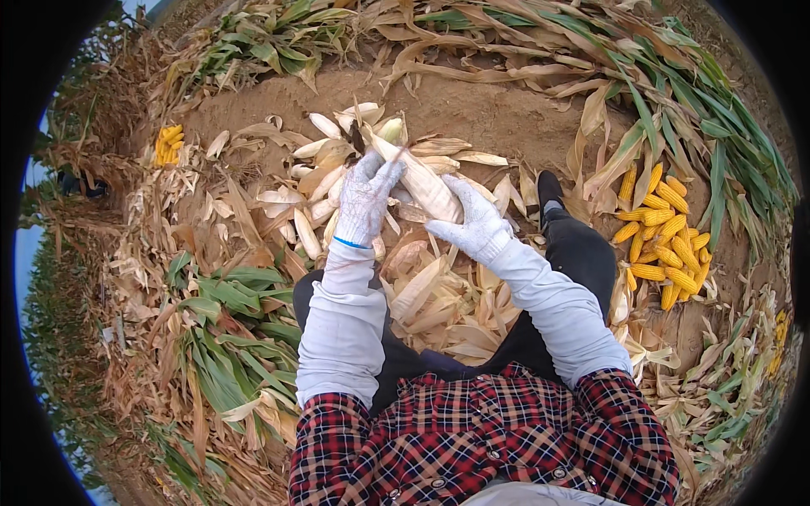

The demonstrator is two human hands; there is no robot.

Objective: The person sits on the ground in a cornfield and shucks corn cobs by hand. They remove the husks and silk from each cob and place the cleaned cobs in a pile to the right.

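Between my two gloved hands is an ear of corn (424,187), still in its pale, dry husk and tilted with its upper end toward the far left. My left hand (368,192), in a white knit glove with a blue cuff edge, is closed at the upper part of the husk. Around the lower right end wraps my right hand (477,226), thumb on the near side and fingers behind. Beyond them, a loose pile of unpeeled corn ears (325,192) lies on the soil, partly covered by my left hand.
Stripped husks (422,291) lie between my legs. Bare yellow cobs (666,236) are heaped at the right, and a smaller yellow heap (169,145) sits far left. Green and dry stalks (658,67) curve along the far right; more green leaves (232,299) lie beside my left leg.
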